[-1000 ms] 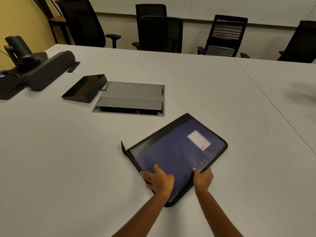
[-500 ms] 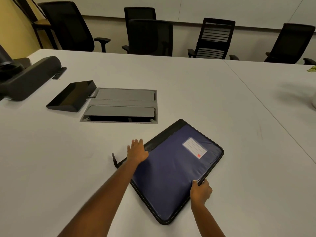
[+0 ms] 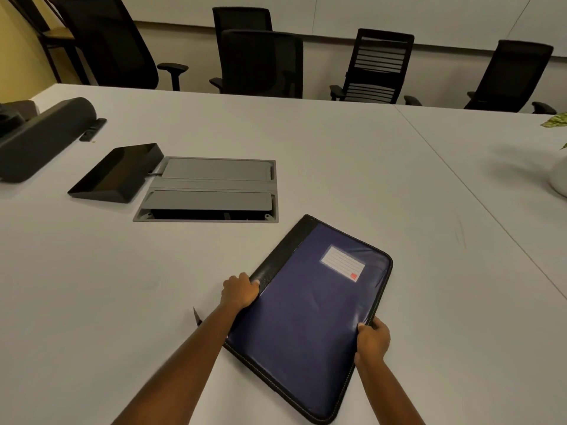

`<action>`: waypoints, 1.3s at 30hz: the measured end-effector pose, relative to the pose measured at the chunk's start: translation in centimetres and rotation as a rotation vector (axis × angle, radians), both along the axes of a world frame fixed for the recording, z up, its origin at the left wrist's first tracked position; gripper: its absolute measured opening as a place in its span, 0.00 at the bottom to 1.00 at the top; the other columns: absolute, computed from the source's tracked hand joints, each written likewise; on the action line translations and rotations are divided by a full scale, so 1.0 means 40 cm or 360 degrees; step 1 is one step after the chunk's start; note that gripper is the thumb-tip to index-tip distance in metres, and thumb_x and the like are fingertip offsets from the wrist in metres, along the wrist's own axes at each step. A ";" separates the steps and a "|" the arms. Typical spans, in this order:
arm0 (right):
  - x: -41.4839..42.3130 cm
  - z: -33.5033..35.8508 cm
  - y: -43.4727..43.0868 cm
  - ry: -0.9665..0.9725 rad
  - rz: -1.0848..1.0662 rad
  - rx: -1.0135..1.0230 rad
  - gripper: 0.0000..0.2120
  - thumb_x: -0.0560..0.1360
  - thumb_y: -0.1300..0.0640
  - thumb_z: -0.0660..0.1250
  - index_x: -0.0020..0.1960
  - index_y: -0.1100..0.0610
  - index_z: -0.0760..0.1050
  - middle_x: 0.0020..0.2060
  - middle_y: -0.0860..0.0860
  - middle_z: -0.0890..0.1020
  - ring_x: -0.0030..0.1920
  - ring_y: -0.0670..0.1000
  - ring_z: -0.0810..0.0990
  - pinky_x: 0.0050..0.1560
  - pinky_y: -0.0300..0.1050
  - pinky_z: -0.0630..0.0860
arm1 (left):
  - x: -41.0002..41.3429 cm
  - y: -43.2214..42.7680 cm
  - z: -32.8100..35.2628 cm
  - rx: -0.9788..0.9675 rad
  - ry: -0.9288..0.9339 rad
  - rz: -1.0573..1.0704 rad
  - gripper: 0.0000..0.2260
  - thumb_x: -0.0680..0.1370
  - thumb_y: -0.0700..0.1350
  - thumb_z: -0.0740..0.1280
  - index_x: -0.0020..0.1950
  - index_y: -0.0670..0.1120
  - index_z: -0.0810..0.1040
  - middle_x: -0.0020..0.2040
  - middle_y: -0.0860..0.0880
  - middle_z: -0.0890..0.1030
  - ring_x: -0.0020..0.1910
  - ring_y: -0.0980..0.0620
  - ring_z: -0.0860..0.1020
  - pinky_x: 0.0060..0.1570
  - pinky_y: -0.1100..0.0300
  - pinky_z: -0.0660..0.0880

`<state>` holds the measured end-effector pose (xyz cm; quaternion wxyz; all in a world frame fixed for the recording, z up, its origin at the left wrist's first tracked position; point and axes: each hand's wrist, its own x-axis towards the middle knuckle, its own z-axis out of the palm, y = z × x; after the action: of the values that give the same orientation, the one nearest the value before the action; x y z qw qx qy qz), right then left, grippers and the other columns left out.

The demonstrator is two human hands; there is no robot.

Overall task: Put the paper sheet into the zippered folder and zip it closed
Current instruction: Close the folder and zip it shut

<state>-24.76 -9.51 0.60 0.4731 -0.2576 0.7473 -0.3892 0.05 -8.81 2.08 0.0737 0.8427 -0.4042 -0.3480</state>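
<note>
A navy zippered folder point(image 3: 310, 311) with a black spine and a white lined label lies flat and closed on the white table, turned at an angle. My left hand point(image 3: 240, 291) grips its black spine edge on the left side. My right hand point(image 3: 372, 337) holds the zipper edge on the folder's right side, fingers curled over the rim. A short black strap sticks out from under my left forearm. No paper sheet is visible.
A grey cable hatch point(image 3: 208, 189) is set into the table beyond the folder, with a black tablet-like panel point(image 3: 118, 172) beside it. A dark speaker bar point(image 3: 43, 134) lies far left. Office chairs point(image 3: 260, 62) line the far edge. A white pot point(image 3: 560, 177) stands at right.
My left hand moved from the folder's near corner up along the spine edge and now grips it. My right hand stayed on the zipper edge. The view shifted closer.
</note>
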 end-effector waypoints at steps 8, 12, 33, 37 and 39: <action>0.016 0.063 -0.065 0.0042 0.0157 -0.0209 0.18 0.76 0.70 0.58 0.65 0.66 0.67 0.62 0.62 0.75 0.61 0.63 0.74 0.63 0.56 0.71 | -0.010 0.044 -0.003 -0.0437 0.0207 0.0509 0.14 0.79 0.43 0.58 0.43 0.33 0.74 0.56 0.32 0.76 0.55 0.35 0.75 0.55 0.47 0.72; 0.063 0.086 -0.087 0.0054 0.0267 -0.0259 0.18 0.76 0.69 0.58 0.66 0.65 0.67 0.62 0.61 0.75 0.61 0.62 0.74 0.64 0.56 0.71 | 0.014 0.084 0.006 -0.0567 0.0266 0.0713 0.13 0.80 0.43 0.58 0.44 0.33 0.74 0.55 0.32 0.77 0.53 0.34 0.76 0.54 0.45 0.73; 0.298 0.033 -0.075 0.0172 0.0699 -0.0138 0.16 0.76 0.71 0.56 0.62 0.67 0.71 0.58 0.63 0.78 0.56 0.64 0.76 0.61 0.57 0.75 | 0.132 0.259 -0.023 -0.0405 0.0187 0.1236 0.17 0.80 0.41 0.57 0.60 0.28 0.72 0.62 0.30 0.72 0.62 0.33 0.70 0.62 0.44 0.68; 0.301 0.014 -0.083 0.0231 0.0710 -0.0096 0.15 0.75 0.72 0.53 0.58 0.68 0.74 0.55 0.65 0.79 0.43 0.57 0.76 0.51 0.51 0.77 | 0.117 0.254 -0.021 -0.0393 0.0158 0.1240 0.17 0.81 0.41 0.57 0.64 0.29 0.67 0.65 0.31 0.68 0.65 0.33 0.67 0.63 0.44 0.66; 0.301 0.010 -0.088 0.0258 0.0704 -0.0099 0.15 0.75 0.73 0.53 0.54 0.69 0.75 0.52 0.66 0.80 0.40 0.57 0.75 0.46 0.46 0.73 | 0.108 0.252 -0.023 -0.0401 0.0118 0.1217 0.17 0.81 0.40 0.57 0.64 0.28 0.66 0.65 0.30 0.68 0.65 0.33 0.67 0.63 0.44 0.66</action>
<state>-12.73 -13.03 1.01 0.4770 -0.4599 0.6959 -0.2770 4.38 1.26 1.15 0.3150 0.9035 -0.0982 -0.2735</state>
